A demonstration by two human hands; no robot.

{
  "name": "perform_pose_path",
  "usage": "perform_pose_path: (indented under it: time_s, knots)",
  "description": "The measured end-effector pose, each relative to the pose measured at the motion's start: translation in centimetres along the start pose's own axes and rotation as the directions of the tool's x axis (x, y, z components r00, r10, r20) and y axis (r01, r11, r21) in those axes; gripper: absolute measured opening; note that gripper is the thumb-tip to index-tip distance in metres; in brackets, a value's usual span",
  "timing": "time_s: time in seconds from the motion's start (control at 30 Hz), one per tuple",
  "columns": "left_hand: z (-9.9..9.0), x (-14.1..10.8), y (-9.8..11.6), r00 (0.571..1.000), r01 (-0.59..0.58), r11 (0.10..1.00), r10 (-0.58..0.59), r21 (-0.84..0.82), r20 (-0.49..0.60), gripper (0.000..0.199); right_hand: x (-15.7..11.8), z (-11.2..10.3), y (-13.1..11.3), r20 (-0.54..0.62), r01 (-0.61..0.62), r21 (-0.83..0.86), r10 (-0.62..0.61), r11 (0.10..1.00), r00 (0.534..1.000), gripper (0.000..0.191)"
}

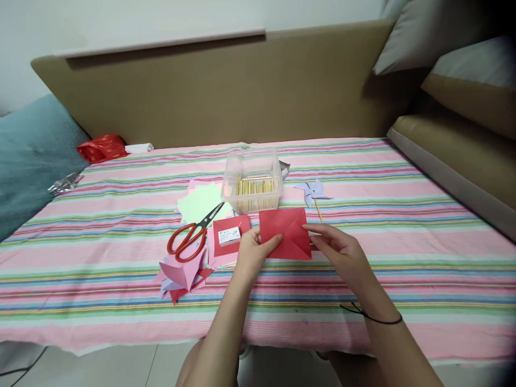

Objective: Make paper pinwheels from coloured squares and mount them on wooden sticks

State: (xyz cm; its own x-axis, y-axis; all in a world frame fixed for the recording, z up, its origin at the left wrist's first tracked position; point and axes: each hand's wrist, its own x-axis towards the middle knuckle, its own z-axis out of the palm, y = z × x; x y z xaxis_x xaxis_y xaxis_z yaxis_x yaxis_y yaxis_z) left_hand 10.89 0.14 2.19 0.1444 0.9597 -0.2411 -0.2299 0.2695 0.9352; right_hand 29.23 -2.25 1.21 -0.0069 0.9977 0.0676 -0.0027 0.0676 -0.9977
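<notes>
A red paper square (288, 228) with diagonal lines from its corners is held up over the striped cloth. My left hand (258, 247) pinches its left side, the thumb on top and the other fingers behind it. At the right edge, my right hand (332, 242) has its index finger and thumb close to the paper; some fingertips are hidden behind it. To the left lie red-handled scissors (189, 239) and a small white box (229, 236) on another red sheet (220, 221). A purple pinwheel (313, 191) on a stick lies beyond my right hand.
Behind the paper stands a clear plastic box (252, 201) with many thin sticks. Pale green sheets (199, 201) and pink, purple and red paper scraps (183, 271) lie left. A red plastic bag (104, 149) is at the far left; cushions (475, 64) are at right.
</notes>
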Motion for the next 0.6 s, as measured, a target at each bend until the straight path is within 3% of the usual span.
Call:
perform_pose_path:
  time_s: [0.23, 0.43, 0.53, 0.6]
  knots:
    - [0.3, 0.0, -0.1, 1.0, 0.015, 0.998, -0.015, 0.053, 0.007, 0.031, -0.2, 0.4, -0.4, -0.083, -0.015, -0.07, 0.009, 0.997, 0.996, 0.024]
    - [0.4, 0.3, -0.6, 0.999, 0.013, 0.999, -0.014, 0.034, 0.029, 0.028, -0.1, 1.6, 0.2, -0.292, 0.061, -0.053, -0.074, 0.997, 0.953, 0.028]
    - [0.4, 0.4, -0.9, 0.999, 0.024, 0.999, -0.025, 0.022, 0.031, 0.024, 0.0, 2.0, 0.1, -0.252, 0.162, -0.221, -0.217, 0.962, 0.943, 0.01]
    - [0.5, 0.4, -0.9, 0.999, 0.027, 1.0, -0.027, -0.001, 0.041, 0.023, 0.1, 2.1, 0.1, -0.182, 0.234, -0.292, -0.295, 0.927, 0.938, 0.012]
